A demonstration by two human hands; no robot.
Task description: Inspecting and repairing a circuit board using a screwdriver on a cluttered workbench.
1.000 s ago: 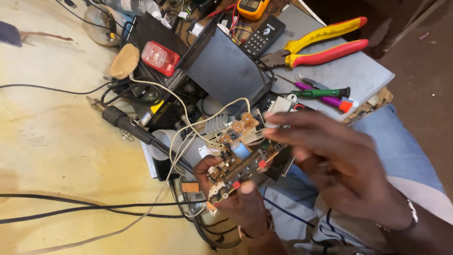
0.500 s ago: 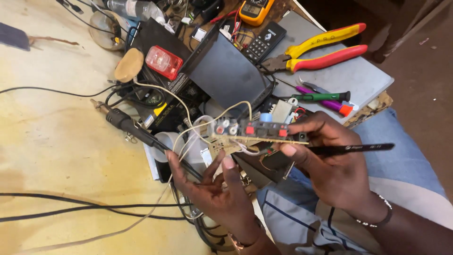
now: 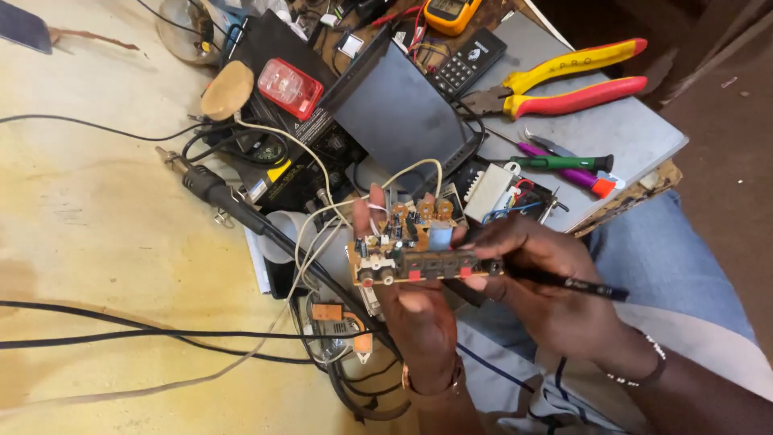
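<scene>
Board [image 3: 407, 250] light, stiff, fragile; best gripped by edges | left hand [image 3: 419, 318] fingers pinch it from 6 o'clock | right hand [image 3: 547, 282] fingers clasp probe [image 3: 564, 282] at 3 o'clock

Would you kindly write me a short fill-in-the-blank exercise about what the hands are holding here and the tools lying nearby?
1. The left hand holds up a small ____ board studded with components.
2. The right hand holds a thin ____ tool, coloured dark, with its tip at the board.
3. The pliers on the grey panel have red and ____ handles.
4. The screwdriver beside the pliers has a ____ handle.

Missing words: circuit; black; yellow; green
</scene>
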